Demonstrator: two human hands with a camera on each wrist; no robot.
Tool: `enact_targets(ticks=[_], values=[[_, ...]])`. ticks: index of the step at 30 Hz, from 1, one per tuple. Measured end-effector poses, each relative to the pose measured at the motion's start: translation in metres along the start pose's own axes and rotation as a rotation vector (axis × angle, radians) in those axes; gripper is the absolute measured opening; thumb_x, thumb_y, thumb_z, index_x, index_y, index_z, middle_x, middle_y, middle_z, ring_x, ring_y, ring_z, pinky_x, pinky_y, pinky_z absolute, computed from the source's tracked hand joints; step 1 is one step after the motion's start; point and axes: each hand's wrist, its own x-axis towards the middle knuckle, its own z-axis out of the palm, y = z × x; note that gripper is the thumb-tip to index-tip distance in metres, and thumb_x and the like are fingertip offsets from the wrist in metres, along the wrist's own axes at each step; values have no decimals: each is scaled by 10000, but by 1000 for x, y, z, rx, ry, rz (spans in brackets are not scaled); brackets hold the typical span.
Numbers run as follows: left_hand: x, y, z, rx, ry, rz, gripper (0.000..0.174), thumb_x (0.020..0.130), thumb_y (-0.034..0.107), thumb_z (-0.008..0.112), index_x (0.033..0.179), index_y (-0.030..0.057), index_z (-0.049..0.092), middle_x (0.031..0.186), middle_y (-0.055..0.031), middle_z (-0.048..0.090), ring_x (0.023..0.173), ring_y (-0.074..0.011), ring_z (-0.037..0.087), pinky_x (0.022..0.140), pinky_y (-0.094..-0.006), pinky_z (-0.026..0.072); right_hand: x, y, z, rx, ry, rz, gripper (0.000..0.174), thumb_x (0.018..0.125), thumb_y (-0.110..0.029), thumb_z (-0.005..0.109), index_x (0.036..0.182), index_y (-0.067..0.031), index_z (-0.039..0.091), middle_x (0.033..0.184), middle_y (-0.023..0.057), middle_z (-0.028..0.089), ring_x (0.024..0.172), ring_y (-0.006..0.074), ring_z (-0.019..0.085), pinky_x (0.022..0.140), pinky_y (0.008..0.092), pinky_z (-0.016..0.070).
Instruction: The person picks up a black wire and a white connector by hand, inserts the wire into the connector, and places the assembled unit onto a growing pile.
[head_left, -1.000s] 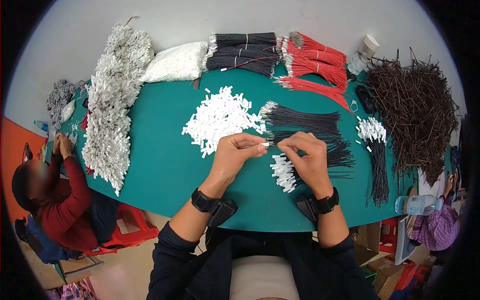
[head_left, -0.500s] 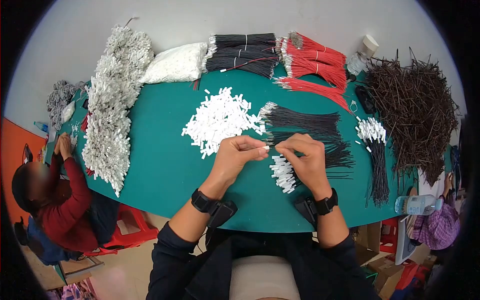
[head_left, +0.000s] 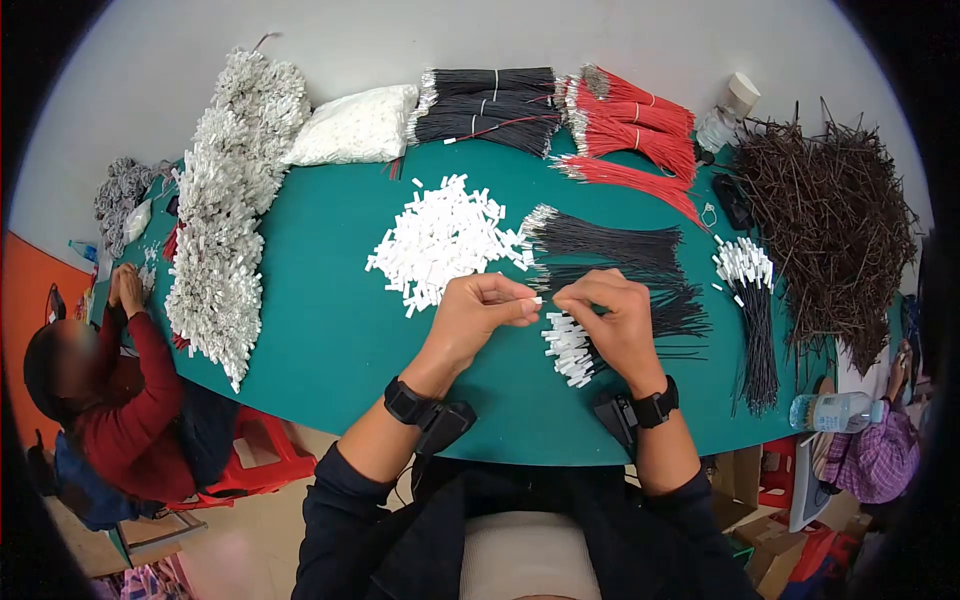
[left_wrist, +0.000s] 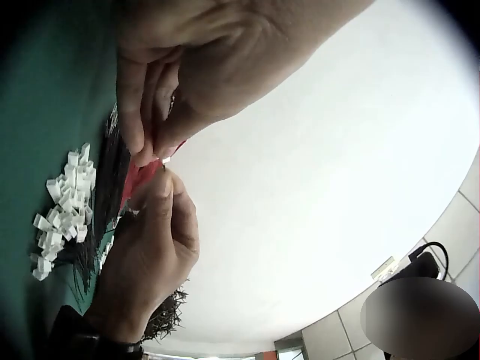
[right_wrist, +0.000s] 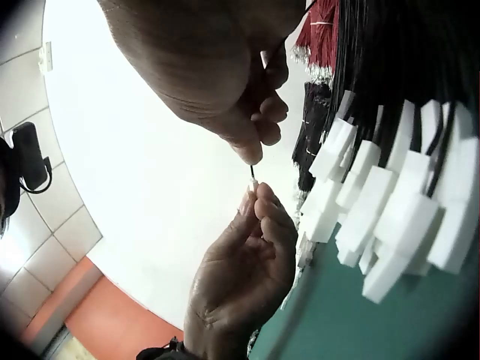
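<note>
The left hand (head_left: 485, 312) pinches a small white sleeve (head_left: 538, 300) between thumb and forefinger, with part of it hidden by the fingertips. Close by, the right hand (head_left: 615, 318) pinches a thin black wire (right_wrist: 253, 171), whose end meets the white sleeve (right_wrist: 253, 184) in the right wrist view. Under the right hand lie black wires with white sleeves on their ends (head_left: 568, 350). Behind the hands are a heap of loose white sleeves (head_left: 445, 235) and black wires with bare metal ends (head_left: 610, 238).
Black bundles (head_left: 485, 105), red bundles (head_left: 635, 125) and a white bag (head_left: 355, 125) line the back. White-tipped wires (head_left: 757, 330) and a dark brown tangle (head_left: 830, 220) lie right, a bottle (head_left: 835, 411) at the edge. A long white heap (head_left: 225, 200) and a person (head_left: 130, 420) are left.
The fingertips of both hands have shifted slightly, and the white sleeve in the left hand sits a little lower than a second ago. The view has moved very slightly.
</note>
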Motion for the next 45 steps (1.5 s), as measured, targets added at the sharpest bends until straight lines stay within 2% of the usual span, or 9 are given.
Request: enact_targets(ticks=[18, 21, 24, 29, 34, 37, 41, 43, 45], values=[[-1, -4, 1, -65, -17, -37, 118, 925, 8, 753, 1029, -45, 740, 975, -151, 768, 865, -210, 760, 791, -297, 626, -2, -3, 1, -24, -18, 3, 76, 818, -38, 798, 889, -49, 771, 813, 79, 731, 775, 257, 688, 762, 354, 509], [-1, -3, 3, -54, -23, -29, 112, 927, 9, 750, 1026, -43, 738, 979, -151, 768, 864, -209, 760, 794, -298, 626, -3, -3, 4, -19, 25, -10, 102, 788, -25, 810, 886, -26, 782, 796, 78, 742, 705, 212, 667, 754, 330, 488], [-1, -4, 2, -35, -21, -15, 109, 929, 11, 749, 1025, -40, 736, 983, -151, 768, 860, -205, 759, 795, -299, 625, -2, -5, 3, -23, 36, -31, 71, 818, -47, 801, 880, -43, 767, 800, 85, 722, 761, 261, 682, 757, 359, 507], [1, -3, 3, -57, -25, -20, 108, 927, 22, 756, 1020, -32, 736, 962, -132, 771, 844, -184, 754, 773, -280, 610, 0, -6, -6, -93, -119, 82, 76, 826, -80, 802, 880, -42, 765, 737, 86, 672, 682, 270, 649, 680, 379, 492], [2, -2, 0, 396, 140, 149, 120, 920, 65, 782, 1001, -19, 753, 893, -86, 772, 791, -115, 716, 729, -230, 551, 2, -2, -21, -328, -10, 12, 156, 836, -166, 818, 784, -40, 744, 684, 89, 648, 657, 291, 626, 645, 402, 477], [1, -9, 10, 391, 136, 178, 135, 905, 75, 797, 1010, -5, 771, 873, -55, 772, 770, -81, 688, 710, -228, 532, 2, -4, -26, -526, 11, 27, 280, 834, -225, 829, 668, -40, 700, 640, 96, 621, 649, 302, 618, 635, 412, 467], [-4, -6, 31, 554, 36, 247, 158, 879, 84, 816, 1024, 27, 788, 882, -43, 772, 758, -83, 682, 684, -241, 526, 2, -2, -21, -566, 79, 53, 186, 846, -172, 810, 754, -38, 720, 688, 103, 620, 704, 316, 630, 673, 423, 490], [-5, -4, 36, 600, -107, 437, 188, 859, 99, 830, 1039, 58, 797, 904, -58, 769, 759, -113, 687, 667, -264, 523, 0, 5, -17, -495, 107, 32, 130, 845, -143, 800, 809, -38, 733, 737, 106, 634, 747, 319, 639, 700, 429, 505], [-4, 4, 26, 652, -87, 432, 172, 853, 92, 824, 1019, 59, 793, 955, -83, 765, 825, -179, 700, 697, -304, 533, 0, 11, -16, -458, -26, 17, 127, 826, -85, 783, 937, -38, 744, 872, 99, 652, 873, 311, 646, 770, 438, 529]])
